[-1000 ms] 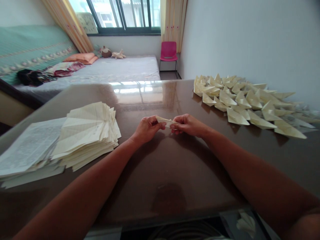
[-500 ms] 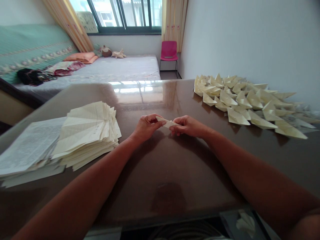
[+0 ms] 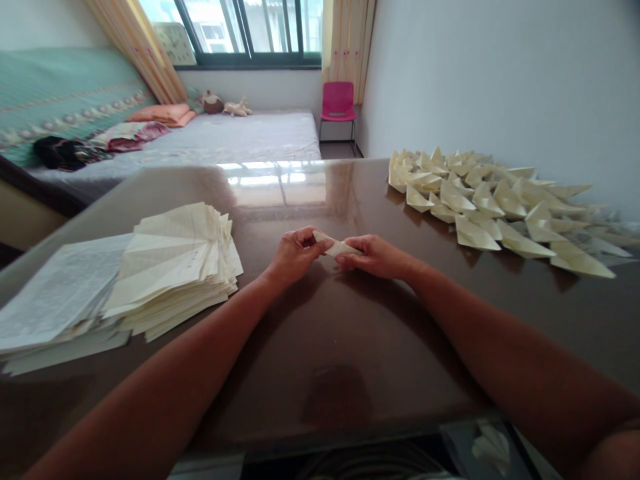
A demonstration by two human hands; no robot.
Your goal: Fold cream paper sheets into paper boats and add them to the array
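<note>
A small folded paper boat [image 3: 336, 247], cream-coloured, is held just above the brown tabletop in the middle of the view. My left hand [image 3: 296, 254] pinches its left end between thumb and fingers. At the other end, my right hand [image 3: 379, 257] grips the paper with its thumb on the near side. The fingertips cover part of the folds. To the right, many finished-looking paper boats [image 3: 477, 237] of the same cream paper sit packed together. On the left lies a thick stack of creased cream sheets [image 3: 165, 250].
Flatter printed sheets [image 3: 65, 287] lie under and beside the creased stack. The glossy brown table [image 3: 300, 360] ends close to my body. Behind it are a bed [image 3: 260, 137] and a pink chair [image 3: 338, 103]; a white wall [image 3: 500, 80] borders the right side.
My right hand has shifted slightly left along the folded paper, its thumb and fingers changing their grip. The left hand stays nearly where it was.
</note>
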